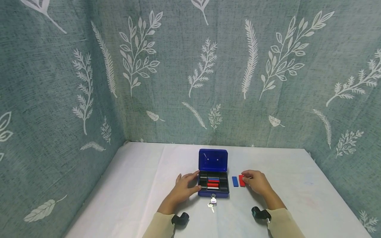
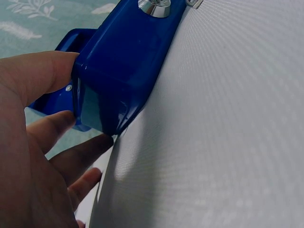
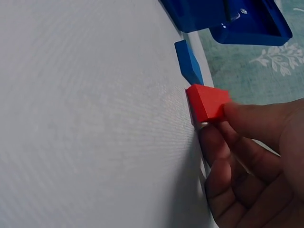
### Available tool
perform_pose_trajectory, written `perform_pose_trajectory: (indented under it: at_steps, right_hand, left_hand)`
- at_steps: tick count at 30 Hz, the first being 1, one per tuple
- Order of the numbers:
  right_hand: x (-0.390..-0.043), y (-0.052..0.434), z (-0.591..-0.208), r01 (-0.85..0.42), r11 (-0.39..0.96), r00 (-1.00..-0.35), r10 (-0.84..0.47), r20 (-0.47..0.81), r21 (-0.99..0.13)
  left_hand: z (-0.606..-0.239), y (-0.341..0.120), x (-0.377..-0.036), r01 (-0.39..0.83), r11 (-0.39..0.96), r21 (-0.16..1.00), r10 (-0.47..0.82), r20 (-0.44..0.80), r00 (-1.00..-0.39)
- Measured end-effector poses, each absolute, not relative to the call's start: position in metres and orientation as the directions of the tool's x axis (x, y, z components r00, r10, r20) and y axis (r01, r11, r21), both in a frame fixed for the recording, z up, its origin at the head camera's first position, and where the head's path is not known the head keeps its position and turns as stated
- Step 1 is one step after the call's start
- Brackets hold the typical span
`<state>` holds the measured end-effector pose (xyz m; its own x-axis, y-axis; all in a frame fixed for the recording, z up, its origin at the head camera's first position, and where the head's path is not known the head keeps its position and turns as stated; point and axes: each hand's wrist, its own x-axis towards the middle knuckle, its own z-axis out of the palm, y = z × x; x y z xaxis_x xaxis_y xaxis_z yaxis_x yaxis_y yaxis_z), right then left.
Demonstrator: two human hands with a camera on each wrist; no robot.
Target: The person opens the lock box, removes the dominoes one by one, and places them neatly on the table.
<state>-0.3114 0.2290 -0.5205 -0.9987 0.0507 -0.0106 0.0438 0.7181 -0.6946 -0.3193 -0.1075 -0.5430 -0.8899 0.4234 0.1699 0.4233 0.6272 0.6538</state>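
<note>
A small blue cash box (image 1: 213,195) stands on the white table with its lid (image 1: 213,160) raised at the back. Red, blue and white pieces (image 1: 212,185) lie in the middle compartment of its black tray (image 1: 203,183). Along the box's left side my left hand (image 1: 181,191) is spread, thumb at the front corner and index finger near the hinge. To the right of the box, my right hand (image 1: 258,182) pinches a red block (image 3: 209,103) between thumb and fingers, close over the table. A flat blue block (image 1: 235,181) lies between the red block and the box.
A bunch of keys (image 1: 211,207) hangs from the silver lock (image 1: 213,199) at the box's front and rests on the table (image 1: 143,195). Behind and at both sides hangs a green leaf-patterned cloth (image 1: 172,86). Each wrist wears a black camera (image 1: 180,219).
</note>
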Motion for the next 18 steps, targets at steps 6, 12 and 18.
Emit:
perform_pose_trajectory:
  at_steps: [6, 12, 18]
  right_hand:
    - [-0.3114, 0.2288, -0.5185, 0.067, 0.718, -0.998, 0.060, -0.035, -0.693]
    - [-0.3135, 0.2253, -0.5201, 0.046, 0.727, -0.999, 0.041, -0.024, -0.685]
    - [-0.3143, 0.2225, -0.5217, 0.027, 0.745, -1.000, 0.027, -0.010, -0.667]
  left_hand:
    - [-0.5418, -0.1073, -0.3192, 0.426, 0.628, 0.651, 0.422, 0.174, -0.890]
    - [-0.5408, -0.1069, -0.3180, 0.434, 0.634, 0.641, 0.422, 0.184, -0.888]
    - [-0.5397, -0.1069, -0.3168, 0.439, 0.641, 0.629, 0.422, 0.189, -0.887]
